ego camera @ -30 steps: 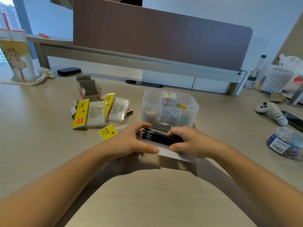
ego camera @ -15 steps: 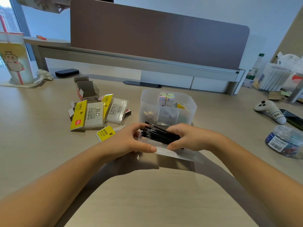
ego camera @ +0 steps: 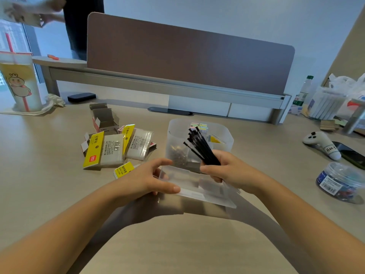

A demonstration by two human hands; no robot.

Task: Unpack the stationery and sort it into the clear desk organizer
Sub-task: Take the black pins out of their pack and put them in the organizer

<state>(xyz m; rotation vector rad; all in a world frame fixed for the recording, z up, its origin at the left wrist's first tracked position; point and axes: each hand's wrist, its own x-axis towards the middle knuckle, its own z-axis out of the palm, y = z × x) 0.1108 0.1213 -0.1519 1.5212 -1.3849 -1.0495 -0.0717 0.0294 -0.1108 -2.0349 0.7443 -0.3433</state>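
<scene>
1. From my remote seat I see that the bundle of black pens point(ego camera: 203, 148), which lay flat across both hands a second ago, now stands tilted up and away, its tips fanned out in front of the clear organizer point(ego camera: 225, 139).
2. My right hand point(ego camera: 231, 173) grips the lower end of the pens, fingers curled round the bundle, just in front of the organizer.
3. My left hand point(ego camera: 150, 178) no longer touches the pens; its thumb and fingers pinch the left edge of a clear flat sleeve point(ego camera: 197, 186) that lies on the desk point(ego camera: 49, 194) against the organizer's near side.
4. Inside the organizer, coloured sticky tabs point(ego camera: 200, 126) sit at the back, and a small dark heap that I cannot identify sits in the front left compartment.
5. Left of the organizer lie yellow-headed packets point(ego camera: 104, 151) with an opened cardboard box point(ego camera: 104, 118) behind them.
6. Right of the organizer, well apart, lie a white controller point(ego camera: 322, 144), a dark phone point(ego camera: 351, 155) and a clear round tub point(ego camera: 341, 180).
7. Far left of the organizer stands a tall drink cup point(ego camera: 19, 84).
</scene>
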